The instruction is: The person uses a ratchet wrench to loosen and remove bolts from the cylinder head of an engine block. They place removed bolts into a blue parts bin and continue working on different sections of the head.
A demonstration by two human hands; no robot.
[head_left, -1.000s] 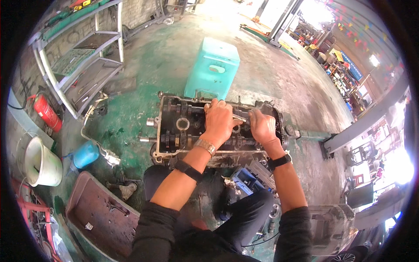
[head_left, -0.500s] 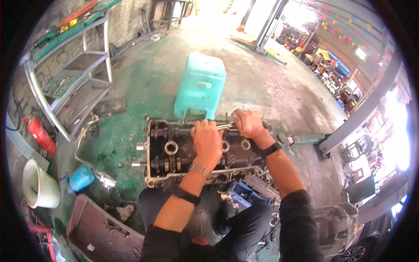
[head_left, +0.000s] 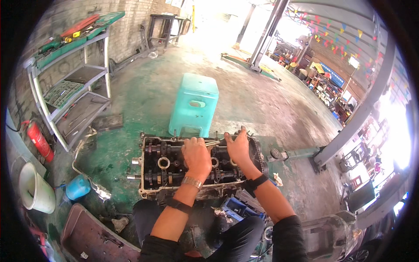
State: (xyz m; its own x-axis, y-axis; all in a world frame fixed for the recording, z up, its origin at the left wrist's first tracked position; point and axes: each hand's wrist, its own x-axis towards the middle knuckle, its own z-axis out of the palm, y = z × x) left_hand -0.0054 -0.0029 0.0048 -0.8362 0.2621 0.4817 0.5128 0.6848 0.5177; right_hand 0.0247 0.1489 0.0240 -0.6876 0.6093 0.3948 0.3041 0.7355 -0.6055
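An engine cylinder head (head_left: pixel 176 153) with camshafts along it lies in front of me. Over its far side, a silver bar-shaped wrench (head_left: pixel 212 143) runs between my two hands. My left hand (head_left: pixel 197 158) is closed round the wrench's left part, knuckles up. At the right end my right hand (head_left: pixel 238 149) is curled, its thumb and a finger pointing up and apart; its other fingers are hidden beneath. How the wrench meets the cylinder head is hidden by my hands.
A turquoise stool (head_left: pixel 194 107) stands just beyond the cylinder head. A blue tray (head_left: pixel 235 209) lies near my knees. Left are a tool shelf (head_left: pixel 74 91), a fire extinguisher (head_left: pixel 39 140), a white bucket (head_left: pixel 37 192) and a brown tub (head_left: pixel 94 240). A grey lift post (head_left: pixel 355 115) rises at right.
The view has tilted up, so the stool and cylinder head sit lower in it. My right hand's thumb and a finger now stand farther apart. My left hand keeps its hold on the wrench.
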